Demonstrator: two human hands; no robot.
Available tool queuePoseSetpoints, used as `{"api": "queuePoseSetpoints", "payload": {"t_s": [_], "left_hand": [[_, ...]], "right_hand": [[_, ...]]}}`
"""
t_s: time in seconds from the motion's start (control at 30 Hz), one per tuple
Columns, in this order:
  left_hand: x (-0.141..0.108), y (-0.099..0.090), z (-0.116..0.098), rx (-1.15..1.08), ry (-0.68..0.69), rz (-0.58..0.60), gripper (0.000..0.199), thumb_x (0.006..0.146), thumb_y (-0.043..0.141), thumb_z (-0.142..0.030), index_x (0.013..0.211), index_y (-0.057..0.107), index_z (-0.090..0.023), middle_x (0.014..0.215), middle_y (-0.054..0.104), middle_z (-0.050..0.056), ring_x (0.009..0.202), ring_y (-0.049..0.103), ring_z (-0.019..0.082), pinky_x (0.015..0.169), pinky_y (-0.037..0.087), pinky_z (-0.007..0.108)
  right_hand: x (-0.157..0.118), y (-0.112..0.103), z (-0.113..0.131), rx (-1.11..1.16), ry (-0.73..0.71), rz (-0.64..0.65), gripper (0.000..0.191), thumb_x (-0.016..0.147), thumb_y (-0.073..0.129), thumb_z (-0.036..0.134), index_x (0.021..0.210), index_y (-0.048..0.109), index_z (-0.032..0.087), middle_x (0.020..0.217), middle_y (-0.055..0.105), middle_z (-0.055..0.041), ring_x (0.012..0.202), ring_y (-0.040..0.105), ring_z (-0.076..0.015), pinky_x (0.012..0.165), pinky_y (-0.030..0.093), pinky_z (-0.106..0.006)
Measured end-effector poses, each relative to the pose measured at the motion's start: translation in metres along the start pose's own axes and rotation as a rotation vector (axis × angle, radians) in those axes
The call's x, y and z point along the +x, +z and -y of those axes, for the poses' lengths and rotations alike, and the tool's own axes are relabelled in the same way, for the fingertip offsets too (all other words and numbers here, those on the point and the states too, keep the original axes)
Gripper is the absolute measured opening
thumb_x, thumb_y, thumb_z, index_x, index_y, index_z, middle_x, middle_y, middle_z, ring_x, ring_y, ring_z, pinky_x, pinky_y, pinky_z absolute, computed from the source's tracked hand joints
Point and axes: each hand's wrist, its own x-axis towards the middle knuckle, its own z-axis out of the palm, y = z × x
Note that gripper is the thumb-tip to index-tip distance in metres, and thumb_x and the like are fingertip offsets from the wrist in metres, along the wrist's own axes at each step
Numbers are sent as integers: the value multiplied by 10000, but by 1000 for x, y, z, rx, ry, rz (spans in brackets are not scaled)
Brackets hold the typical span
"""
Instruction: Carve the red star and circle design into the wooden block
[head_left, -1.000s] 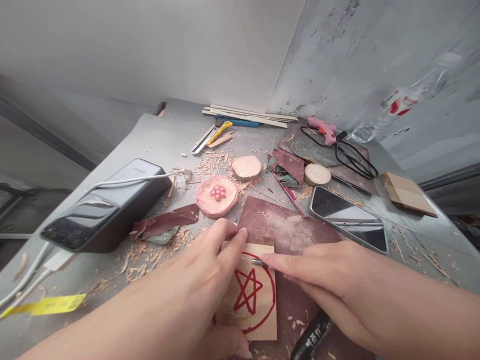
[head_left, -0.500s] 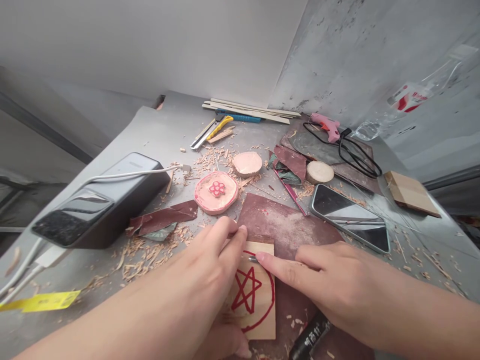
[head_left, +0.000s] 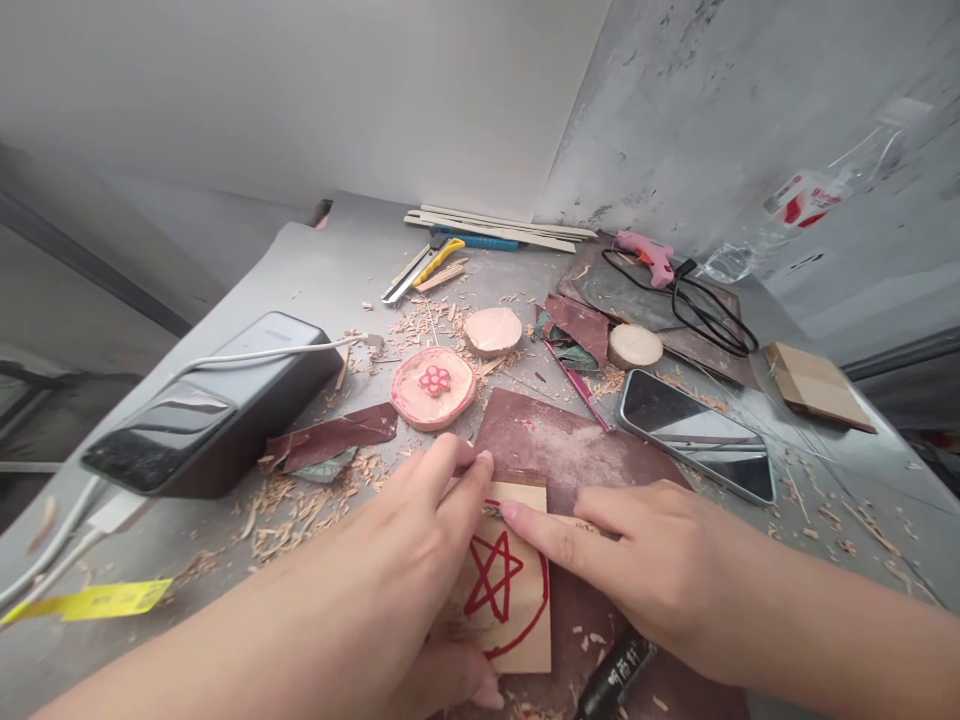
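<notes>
- Grey worktop (head_left: 300, 280) is narrowing toward a wall corner, with its left edge running diagonally away from the person and open surface lying along that side.
- Black power bank (head_left: 217, 410) is sitting left of the hands, and a smartphone (head_left: 697, 435) is lying to their right, just beyond the right hand.
- Wood shavings (head_left: 285, 525) are scattering across the space between the power bank and the left hand.
- Dark red sandpaper (head_left: 555, 440) is lying directly ahead of the hands, and a black marker (head_left: 615, 675) is lying near the lower edge of the view.
- Wooden block (head_left: 521, 640) is lying flat in front of the person, with its upper end resting on or against the sandpaper.
- Its pale face is bearing a red five-pointed star inside a red circle, and the lower left corner is hidden by the left hand.
- Its long axis is pointing almost straight away from the person, tilting only slightly in view.
- Left hand (head_left: 390, 570) is gripping the block's left side, with its fingers curling over the top and a fingertip showing below.
- Right hand (head_left: 660, 570) is partly closed, with its extended index finger (head_left: 540, 530) reaching onto the block's upper edge; whether it is pinching anything is too hidden to tell.
</notes>
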Motion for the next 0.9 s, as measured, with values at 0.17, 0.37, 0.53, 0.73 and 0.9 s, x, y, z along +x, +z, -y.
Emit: {"api": "queuePoseSetpoints", "payload": {"t_s": [0.17,0.37,0.53,0.73,0.9], "left_hand": [[-5,1,1,-14,-16,-4,1125,923,838,-472,1873,279,-244,1941,294,213,1719,436,493,1264,572,519],[-5,1,3,-2,-24,10,1134,906,863,-473,1868,300,-260,1932,323,197,1683,500,482,1263,574,496],[-7,1,-6,5,-63,-78,1073,876,857,-390,1836,395,-270,1911,381,176,1668,528,461,1231,612,470],[-8,1,-12,-50,-83,-119,1018,828,910,-409,1762,532,-267,1850,475,174,1603,603,457,1194,645,444],[-10,6,-14,9,-109,-130,1075,842,907,-389,1810,453,-275,1903,404,155,1637,570,453,1246,604,464]], "right_hand": [[6,0,0,257,39,-47,556,1136,427,47,1636,640,160,857,726,-15,710,684,-173,638,494,-263],[5,1,0,12,2,-47,544,1183,348,121,1608,687,112,820,716,-49,611,621,-210,554,453,-324],[12,-3,3,299,82,1,518,1176,415,148,1614,687,204,839,761,-28,694,685,-185,638,531,-261],[11,3,2,49,-18,-17,557,1102,441,95,1609,672,69,843,718,-61,611,578,-203,559,427,-315],[14,3,-7,252,24,17,546,1108,471,83,1600,684,182,959,792,-56,797,712,-192,710,512,-281]]}}
